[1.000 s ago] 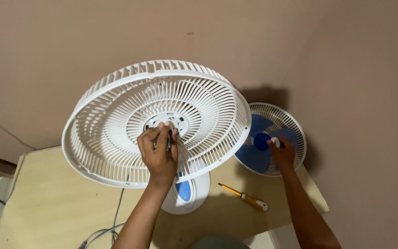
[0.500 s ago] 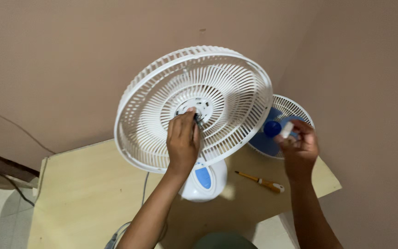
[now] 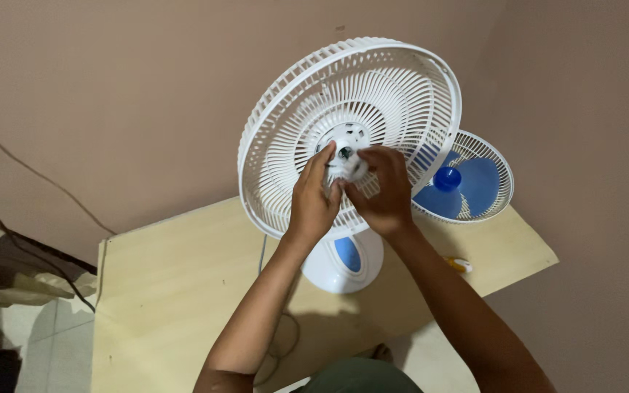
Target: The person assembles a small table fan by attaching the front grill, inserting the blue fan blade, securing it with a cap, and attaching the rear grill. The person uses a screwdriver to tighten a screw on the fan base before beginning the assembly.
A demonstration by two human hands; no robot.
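1. White plastic ribs fill the middle of the scene: a rear fan guard (image 3: pixel 351 124), round and tilted back, stands on its white fan base (image 3: pixel 343 262) with a blue oval panel, near the far edge of a pale wooden table (image 3: pixel 176 291).
2. Both of the person's hands meet at the hub in the centre of the guard. The left hand (image 3: pixel 313 196) rests against the ribs with its fingers held together and pointing up beside the hub.
3. The right hand (image 3: pixel 380 185) curls its fingers around a small white cap (image 3: pixel 352 167), which it pinches against the hub, touching the left fingertips; the cap is blurred and its exact shape cannot be told.
4. Just behind the guard, by the far right corner of the table and leaning toward the wall, is the front grille (image 3: pixel 475 178), with the blue fan blade (image 3: pixel 467 185) lying inside it.
5. The yellow and white end of a screwdriver (image 3: pixel 460 265) shows beside the right forearm, close to the right edge of the table.
6. A pale cord (image 3: pixel 265 251) runs down from the base over the table's near edge.
7. Dark cables (image 3: pixel 30 189) trail down the beige wall (image 3: pixel 125 94) at the left, above a tiled floor (image 3: pixel 30 342).
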